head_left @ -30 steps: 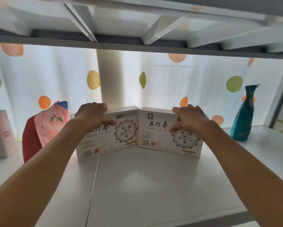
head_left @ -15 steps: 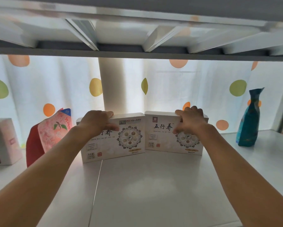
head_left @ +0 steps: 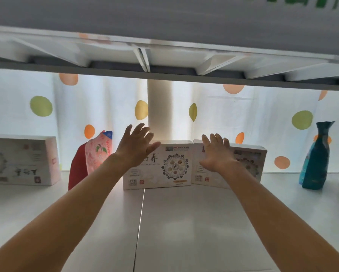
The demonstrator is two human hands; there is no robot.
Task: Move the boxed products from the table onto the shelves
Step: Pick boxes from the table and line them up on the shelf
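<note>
While the white shelf (head_left: pixel 184 232) stretches before me toward a dotted curtain (head_left: pixel 262 118), two white boxes, the left box (head_left: pixel 170 165) and the right box (head_left: pixel 249 163), stand upright side by side at its back. My left hand (head_left: pixel 135 148) and right hand (head_left: pixel 217 154) hover before them, fingers spread wide, holding nothing.

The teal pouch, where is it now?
In the head view, the teal pouch stands upright at the shelf's far right, apart from the nearest white box.

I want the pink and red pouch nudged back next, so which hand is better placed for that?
Probably the left hand: it is open and nearer the pink and red pouch, while the right hand is over the right box.
</note>
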